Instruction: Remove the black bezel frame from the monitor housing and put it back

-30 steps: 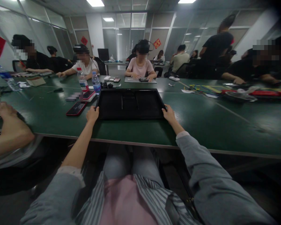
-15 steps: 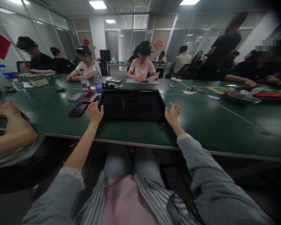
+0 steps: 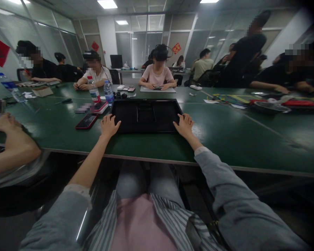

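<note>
A black rectangular tray (image 3: 146,116) lies flat on the green table (image 3: 225,136) straight ahead of me. My left hand (image 3: 109,126) rests at the tray's near left corner, fingers spread and lying on its rim. My right hand (image 3: 184,124) sits at the near right corner, fingers apart and touching the rim. Neither hand grips anything. The tray's inside looks dark, with faint dividers.
A red-cased phone (image 3: 87,121) lies left of the tray, with two water bottles (image 3: 108,92) behind it. Another person's arm (image 3: 13,146) leans on the table at my left. Several people sit around the far side; cables and red items (image 3: 267,104) lie at right.
Both hands let go of the tray's side edges and moved inward to its near corners, fingers now spread. The tray stays flat on the table.
</note>
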Available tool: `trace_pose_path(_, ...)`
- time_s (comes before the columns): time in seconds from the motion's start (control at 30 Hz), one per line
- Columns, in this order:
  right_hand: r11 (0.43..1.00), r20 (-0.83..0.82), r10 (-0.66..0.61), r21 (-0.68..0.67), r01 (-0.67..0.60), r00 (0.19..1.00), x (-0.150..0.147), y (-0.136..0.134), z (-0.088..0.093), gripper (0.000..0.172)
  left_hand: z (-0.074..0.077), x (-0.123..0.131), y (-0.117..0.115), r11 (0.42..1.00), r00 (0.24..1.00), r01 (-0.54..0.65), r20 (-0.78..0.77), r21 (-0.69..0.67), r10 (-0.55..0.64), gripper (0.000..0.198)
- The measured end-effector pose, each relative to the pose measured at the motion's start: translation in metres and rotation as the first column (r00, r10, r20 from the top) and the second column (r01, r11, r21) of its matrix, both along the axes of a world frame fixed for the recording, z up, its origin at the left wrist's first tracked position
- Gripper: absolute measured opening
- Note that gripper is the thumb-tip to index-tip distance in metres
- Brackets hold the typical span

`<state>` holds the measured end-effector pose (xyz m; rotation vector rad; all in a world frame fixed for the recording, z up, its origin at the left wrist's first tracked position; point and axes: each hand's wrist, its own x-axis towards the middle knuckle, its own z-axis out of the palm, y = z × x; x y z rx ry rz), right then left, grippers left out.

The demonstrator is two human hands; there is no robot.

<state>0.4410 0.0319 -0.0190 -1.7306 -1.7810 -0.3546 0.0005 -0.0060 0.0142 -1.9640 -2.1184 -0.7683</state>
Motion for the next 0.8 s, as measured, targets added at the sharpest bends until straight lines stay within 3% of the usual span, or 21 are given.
trace_pose_path(0.33, 0.999, -0.065, -0.022, 0.044, 0.025, 0.998, -0.002, -0.005, 0.004, 0.054, -0.002, 0.002, -0.003, 0.989, 0.997, -0.044, 0.069, 0.138, 0.035, 0.047)
trace_pose_path(0.53, 0.985, -0.251, -0.153, 0.036, 0.167, 0.956, 0.022, 0.003, 0.004, 0.056, -0.002, -0.01, 0.007, 0.968, 0.945, -0.215, 0.275, 0.125, 0.175, 0.042)
trace_pose_path(0.7, 0.987, -0.414, -0.074, -0.161, 0.007, 0.907, 0.033, 0.008, 0.003, 0.059, -0.005, -0.019, 0.015, 0.96, 0.897, -0.279, 0.363, 0.02, 0.253, 0.039)
trace_pose_path(0.8, 0.976, -0.445, -0.019, -0.202, -0.08, 0.895, 0.032, 0.006, -0.001, 0.062, -0.006, -0.019, 0.017, 0.948, 0.878, -0.319, 0.378, 0.006, 0.293, 0.04)
